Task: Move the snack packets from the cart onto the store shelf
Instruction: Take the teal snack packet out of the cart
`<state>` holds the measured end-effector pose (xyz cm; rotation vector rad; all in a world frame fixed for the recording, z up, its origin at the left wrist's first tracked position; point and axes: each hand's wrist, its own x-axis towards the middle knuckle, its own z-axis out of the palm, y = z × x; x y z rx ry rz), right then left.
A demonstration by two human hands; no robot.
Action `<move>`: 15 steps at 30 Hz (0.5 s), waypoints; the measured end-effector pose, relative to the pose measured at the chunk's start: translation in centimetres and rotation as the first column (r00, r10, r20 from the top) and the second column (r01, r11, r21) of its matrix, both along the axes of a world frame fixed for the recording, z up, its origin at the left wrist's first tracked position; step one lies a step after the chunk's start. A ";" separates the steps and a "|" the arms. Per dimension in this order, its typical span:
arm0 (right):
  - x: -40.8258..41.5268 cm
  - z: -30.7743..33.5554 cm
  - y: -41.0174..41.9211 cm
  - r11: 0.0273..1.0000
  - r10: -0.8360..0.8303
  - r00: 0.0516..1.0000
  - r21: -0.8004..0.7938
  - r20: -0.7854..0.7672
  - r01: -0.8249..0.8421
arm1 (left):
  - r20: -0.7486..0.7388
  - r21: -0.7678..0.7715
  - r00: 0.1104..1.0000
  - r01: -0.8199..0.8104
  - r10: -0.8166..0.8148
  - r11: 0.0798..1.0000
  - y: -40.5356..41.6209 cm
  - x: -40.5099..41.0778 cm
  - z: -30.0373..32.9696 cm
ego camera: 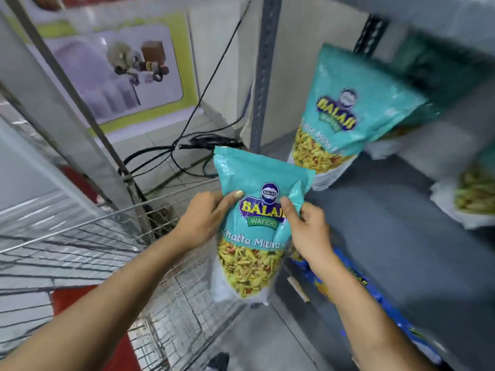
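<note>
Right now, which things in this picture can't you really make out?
- Head view: the teal packet hides both hands' fingers behind it; only the thumbs show on its front.
- Shelved packet: its name is motion-blurred.
- Packet at the right edge: cut off and blurred.
- Blue packets on the lower shelf: the right arm covers them.
- Cart: what it holds runs past the frame.

**Hidden, cropped and blurred regions**

The fingers of the left hand (203,220) and right hand (308,231) pass behind the held packet (257,210), with only the thumbs showing in front. Both forearms run out of the bottom edge. The packet's last printed word is partly covered by the right hand. A standing packet (345,111) on the shelf (388,215) is smeared by motion blur; another packet (476,194) is cut by the right edge. The wire cart (93,236) is cropped at left. Blue packaging (375,290) below the shelf is unreadable.
</note>
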<state>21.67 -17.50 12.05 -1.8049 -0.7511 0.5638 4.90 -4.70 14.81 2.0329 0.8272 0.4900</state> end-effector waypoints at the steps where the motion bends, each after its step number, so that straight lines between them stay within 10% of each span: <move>1: 0.3 1.4 -0.9 0.999 -0.036 0.999 0.006 0.019 0.036 | 0.016 0.001 1.000 0.010 -0.010 1.000 -0.8 0.6 1.3; 15: 7.5 9.8 -13.8 0.904 -0.414 0.905 0.165 0.097 0.395 | 0.143 0.113 0.913 0.369 -0.382 0.923 -7.8 14.0 7.4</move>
